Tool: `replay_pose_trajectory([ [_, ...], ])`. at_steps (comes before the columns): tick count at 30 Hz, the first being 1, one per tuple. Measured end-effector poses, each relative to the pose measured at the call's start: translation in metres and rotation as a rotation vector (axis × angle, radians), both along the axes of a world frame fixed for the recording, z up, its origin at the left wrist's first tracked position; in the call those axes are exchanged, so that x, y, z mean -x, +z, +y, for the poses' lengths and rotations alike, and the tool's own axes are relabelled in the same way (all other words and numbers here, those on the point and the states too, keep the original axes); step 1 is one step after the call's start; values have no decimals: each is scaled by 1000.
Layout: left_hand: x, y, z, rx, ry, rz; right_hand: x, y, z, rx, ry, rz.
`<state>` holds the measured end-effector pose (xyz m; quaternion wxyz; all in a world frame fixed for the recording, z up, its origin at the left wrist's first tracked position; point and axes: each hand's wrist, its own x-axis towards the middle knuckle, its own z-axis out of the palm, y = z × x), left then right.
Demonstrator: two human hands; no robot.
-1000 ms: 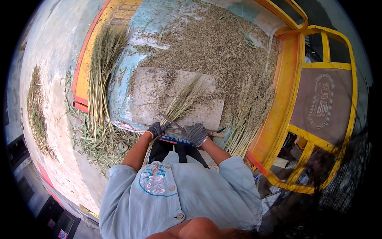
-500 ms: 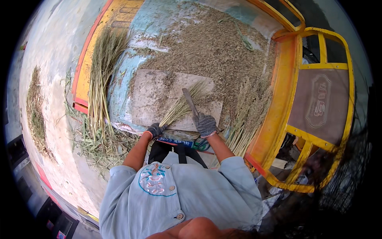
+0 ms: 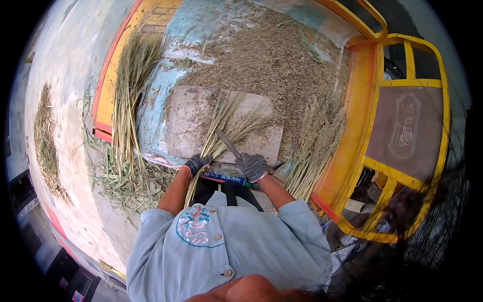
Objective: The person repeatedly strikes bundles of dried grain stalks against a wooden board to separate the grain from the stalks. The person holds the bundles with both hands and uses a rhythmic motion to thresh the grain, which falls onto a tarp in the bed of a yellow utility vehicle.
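One bundle [image 3: 221, 128] of dry, fanned stalks lies on a rough grey board [image 3: 186, 126]. Gloved left hand [image 3: 197, 163] is clenched round its stem end at the board's near edge. Gloved right hand [image 3: 254, 167] is closed round a flat blade [image 3: 229, 145] angled across the stalks. Loose chaff [image 3: 282, 60] covers the bed beyond.

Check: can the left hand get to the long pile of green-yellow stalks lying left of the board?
Probably yes, once freed. The left hand grips a stalk bundle on the grey board; the long pile of green-yellow stalks lies close on its left, nothing between.
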<state>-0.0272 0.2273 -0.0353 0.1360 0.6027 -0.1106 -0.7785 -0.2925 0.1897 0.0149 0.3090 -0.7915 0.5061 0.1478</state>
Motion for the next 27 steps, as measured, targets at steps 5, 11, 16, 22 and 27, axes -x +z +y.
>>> replay_pose_trajectory([
  [5,2,2,0,32,30,-106,37,-40,-15,-116,-189,59],
  [11,-1,3,0,37,63,-88,47,-30,-36,143,-530,98],
  [16,3,9,1,62,11,-115,-6,-22,14,65,54,-86],
  [22,-12,42,23,-14,108,-72,45,-42,-45,-13,-459,207],
  [27,-35,80,19,165,155,-47,73,-47,-69,-60,-667,227],
])
